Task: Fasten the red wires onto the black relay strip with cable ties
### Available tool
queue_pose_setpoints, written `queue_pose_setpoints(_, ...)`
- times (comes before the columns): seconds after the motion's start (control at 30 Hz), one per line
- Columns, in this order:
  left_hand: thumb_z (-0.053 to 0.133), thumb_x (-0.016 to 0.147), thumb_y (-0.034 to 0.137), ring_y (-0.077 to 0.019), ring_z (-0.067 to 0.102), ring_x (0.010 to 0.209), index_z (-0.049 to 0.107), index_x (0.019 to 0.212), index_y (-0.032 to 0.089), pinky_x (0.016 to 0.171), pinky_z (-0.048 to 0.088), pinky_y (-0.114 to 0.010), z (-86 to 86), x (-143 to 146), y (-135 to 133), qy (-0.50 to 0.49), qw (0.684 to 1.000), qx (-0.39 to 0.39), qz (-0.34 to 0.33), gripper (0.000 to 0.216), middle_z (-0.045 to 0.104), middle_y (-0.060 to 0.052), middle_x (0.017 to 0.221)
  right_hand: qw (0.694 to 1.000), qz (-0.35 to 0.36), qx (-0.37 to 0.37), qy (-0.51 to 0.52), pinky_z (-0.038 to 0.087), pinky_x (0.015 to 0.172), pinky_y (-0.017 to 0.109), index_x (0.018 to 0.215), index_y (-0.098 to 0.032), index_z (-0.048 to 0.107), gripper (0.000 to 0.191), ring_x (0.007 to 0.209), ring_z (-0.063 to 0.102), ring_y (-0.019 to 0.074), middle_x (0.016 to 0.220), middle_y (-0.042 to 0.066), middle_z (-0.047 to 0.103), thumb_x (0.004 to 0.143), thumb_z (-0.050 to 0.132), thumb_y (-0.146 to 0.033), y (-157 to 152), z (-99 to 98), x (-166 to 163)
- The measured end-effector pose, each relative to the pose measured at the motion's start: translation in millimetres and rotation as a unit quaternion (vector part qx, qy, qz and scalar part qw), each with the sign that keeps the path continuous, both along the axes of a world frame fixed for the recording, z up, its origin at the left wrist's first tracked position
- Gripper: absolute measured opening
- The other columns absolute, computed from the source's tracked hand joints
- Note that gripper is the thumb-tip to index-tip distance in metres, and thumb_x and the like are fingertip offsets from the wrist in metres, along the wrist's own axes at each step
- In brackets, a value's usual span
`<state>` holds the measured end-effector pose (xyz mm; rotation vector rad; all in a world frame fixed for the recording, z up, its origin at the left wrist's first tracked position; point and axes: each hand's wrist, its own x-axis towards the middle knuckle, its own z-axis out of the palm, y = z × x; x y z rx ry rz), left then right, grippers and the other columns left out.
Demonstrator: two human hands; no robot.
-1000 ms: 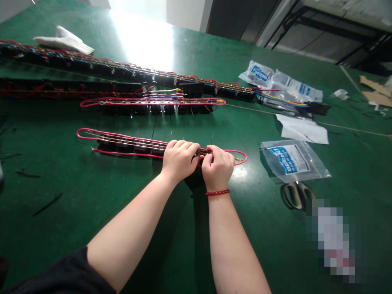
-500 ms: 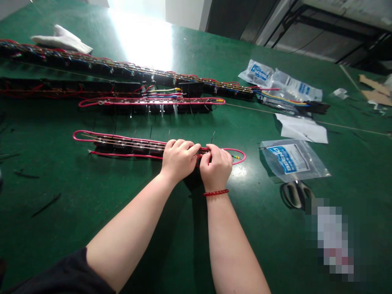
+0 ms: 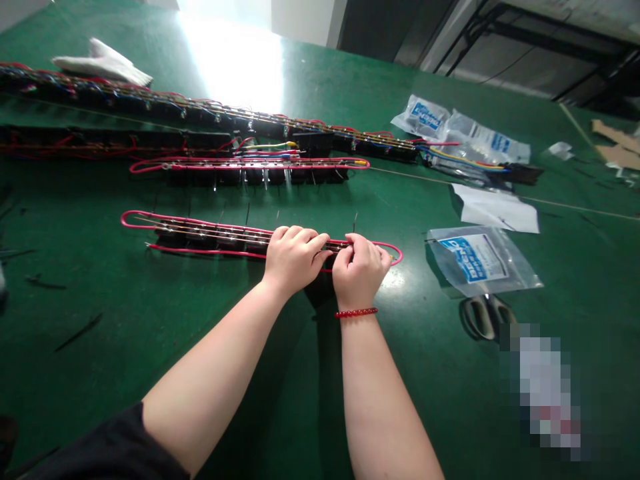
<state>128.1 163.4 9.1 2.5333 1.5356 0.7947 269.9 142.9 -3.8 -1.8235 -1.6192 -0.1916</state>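
A black strip with metal rods and red wire (image 3: 215,235) lies across the green table. My left hand (image 3: 295,257) is closed over its middle right part, fingers on the far side and thumb on the near side. Just to the right, my right hand (image 3: 361,263) grips the strip near its right end, where the red wire loops out. What lies under the fingers is hidden. Several thin black cable ties stand up along the strip's far edge, one of them by my right hand.
Behind lie a similar strip with red wire (image 3: 260,170) and a long wired strip (image 3: 200,110). A white glove (image 3: 103,63) rests at the far left. To the right are a clear plastic bag (image 3: 480,260), scissors (image 3: 485,317) and white paper (image 3: 495,207).
My right hand has moved slightly to the right along the strip, widening the space between the hands. My left hand has stayed in place on the strip.
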Motion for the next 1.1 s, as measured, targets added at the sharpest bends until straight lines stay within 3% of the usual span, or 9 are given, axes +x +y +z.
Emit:
queue_pose_setpoints(0.67,0.052,0.097,0.039,-0.025,0.062,0.103,0.067,0.114,0.024,0.092,0.04,-0.043,1.3,0.6,1.1,0.004,1.0,-0.012,-0.012,0.027,0.073,-0.005,0.114,0.999,-0.014,-0.004,0.04,0.04,0.096,0.042,0.097,-0.02,0.067,0.03,0.094,0.067,0.0235,0.094,0.008,0.075,0.082,0.042,-0.013,2.4,1.0,-0.7)
queue_pose_setpoints(0.9,0.068,0.082,0.048,-0.03,0.06,0.108,0.063,0.123,0.024,0.096,0.038,-0.046,3.4,-0.6,0.7,0.029,0.998,-0.027,-0.045,0.047,0.07,-0.008,0.12,0.996,-0.023,0.015,0.086,0.041,0.096,0.043,0.093,-0.021,0.064,0.027,0.091,0.066,0.0227,0.093,0.006,0.074,0.08,0.042,-0.014,5.3,-2.7,1.4)
queue_pose_setpoints(1.1,0.072,0.08,0.046,-0.0299,0.061,0.108,0.062,0.123,0.024,0.094,0.038,-0.046,1.2,-0.4,1.6,0.038,0.998,-0.024,-0.043,0.05,0.07,-0.008,0.119,0.995,-0.027,0.023,0.094,0.042,0.097,0.044,0.091,-0.021,0.064,0.026,0.091,0.065,0.0228,0.092,0.006,0.073,0.079,0.042,-0.013,5.8,-3.5,0.5)
